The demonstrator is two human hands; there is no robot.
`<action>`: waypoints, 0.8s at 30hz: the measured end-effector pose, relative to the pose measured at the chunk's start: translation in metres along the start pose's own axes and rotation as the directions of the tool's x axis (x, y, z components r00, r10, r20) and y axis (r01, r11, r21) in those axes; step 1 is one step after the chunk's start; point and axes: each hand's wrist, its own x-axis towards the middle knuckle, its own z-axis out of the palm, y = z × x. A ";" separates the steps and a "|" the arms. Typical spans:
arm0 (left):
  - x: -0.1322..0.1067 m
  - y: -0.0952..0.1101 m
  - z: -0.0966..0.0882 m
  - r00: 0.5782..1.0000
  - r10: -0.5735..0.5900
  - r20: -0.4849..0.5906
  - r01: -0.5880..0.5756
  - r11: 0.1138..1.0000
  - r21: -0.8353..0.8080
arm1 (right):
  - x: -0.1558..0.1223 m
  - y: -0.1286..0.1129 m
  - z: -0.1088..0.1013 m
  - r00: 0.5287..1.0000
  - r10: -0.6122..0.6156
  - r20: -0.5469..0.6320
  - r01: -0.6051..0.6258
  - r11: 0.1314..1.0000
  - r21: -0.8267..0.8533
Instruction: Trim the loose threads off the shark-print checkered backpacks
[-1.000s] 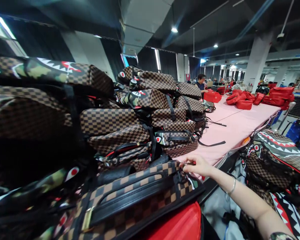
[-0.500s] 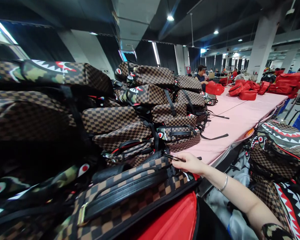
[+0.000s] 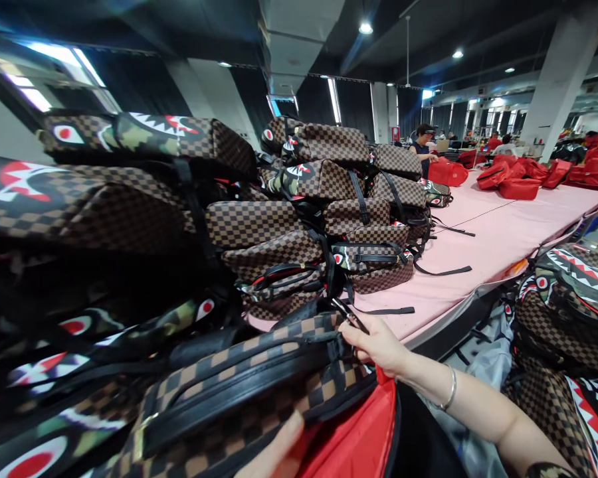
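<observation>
Fingers point(image 3: 351, 335) of the right hand point(image 3: 379, 345) clamped on a slim dark tool point(image 3: 349, 315), just right of centre in the lower half of the frame, tip pointing up and to the left. Held at the right end of a brown-and-black checkered bag point(image 3: 249, 419); cannot tell whether also pressing on it. Around the right wrist, a thin silver-coloured bracelet point(image 3: 450, 388). Entering from the bottom edge near the centre, part of the left hand point(image 3: 279, 445), blurred, beside the bag's red lining point(image 3: 353, 435); mostly cut off, so cannot tell whether closed on anything. Across the lower centre, the bag itself, tilted, with a black handle point(image 3: 232, 396) along it and a gold-coloured metal piece point(image 3: 139, 438) by the handle's left end. Behind, filling the left and middle of the frame, piled checkered bags point(image 3: 254, 222) with shark-face patterns. Running off toward the upper right, a pink-covered tabletop point(image 3: 483, 232), with a loose black strap point(image 3: 391, 311) on its near part and red bags point(image 3: 518, 189) at its far end. Near those, a co-worker point(image 3: 421, 149) in a dark top. At the lower right edge, more patterned bags point(image 3: 553, 332).
</observation>
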 end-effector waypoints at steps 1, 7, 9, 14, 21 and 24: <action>-0.001 0.001 0.007 0.999 0.047 -0.021 -0.048 0.998 -0.029 | 0.000 0.001 0.002 1.000 -0.008 -0.015 0.007 1.000 -0.030; 0.001 0.008 0.025 0.941 0.225 -0.254 -0.235 0.972 -0.010 | -0.010 -0.004 -0.006 0.918 -0.338 -0.207 0.168 0.805 -0.568; 0.003 0.009 0.025 0.939 0.230 -0.255 -0.247 0.968 -0.036 | -0.023 -0.004 -0.011 0.883 -0.409 -0.230 0.147 0.706 -0.693; 0.003 0.011 0.025 0.940 0.196 -0.280 -0.225 0.971 -0.075 | -0.054 0.004 -0.016 0.822 -0.570 0.011 0.366 0.513 -0.777; 0.005 0.008 0.031 0.944 0.192 -0.269 -0.210 0.977 -0.040 | -0.058 0.004 -0.020 0.690 -0.700 0.184 0.478 0.250 -0.842; 0.005 0.008 0.029 0.946 0.190 -0.264 -0.205 0.978 -0.031 | -0.057 0.003 -0.023 0.697 -0.680 0.228 0.491 0.221 -0.842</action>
